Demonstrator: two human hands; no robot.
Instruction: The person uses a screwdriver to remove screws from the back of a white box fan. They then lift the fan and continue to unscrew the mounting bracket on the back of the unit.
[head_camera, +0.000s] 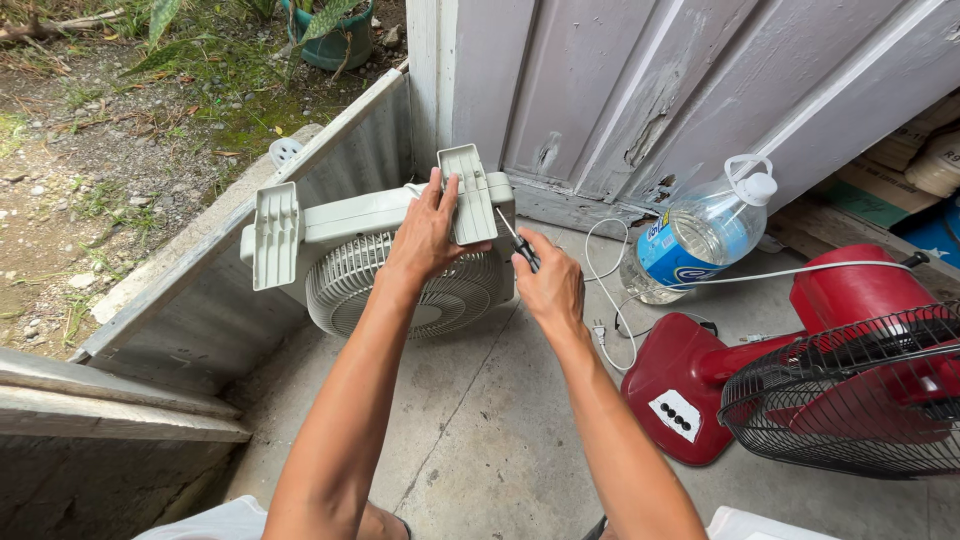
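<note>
A box fan (400, 270) lies at the centre of the frame on the concrete floor (500, 430), its base turned upward and leaning toward a low wall (200, 290) that runs along the left. Two feet stick up from that base: one foot (276, 235) at the left, another foot (468, 195) at the right. The left hand (428, 235) rests on the right foot; the right hand (548, 285), just right of it, holds a screwdriver (518, 243) pointed at the same foot. Behind the fan stands a door (650, 90). Right of the hands a water jug (700, 235) sits on the floor, a cord (610, 300) looping before it. A stand fan (830, 370) lies at the lower right. A plant pot (335, 35) sits at the top, beyond the wall.
</note>
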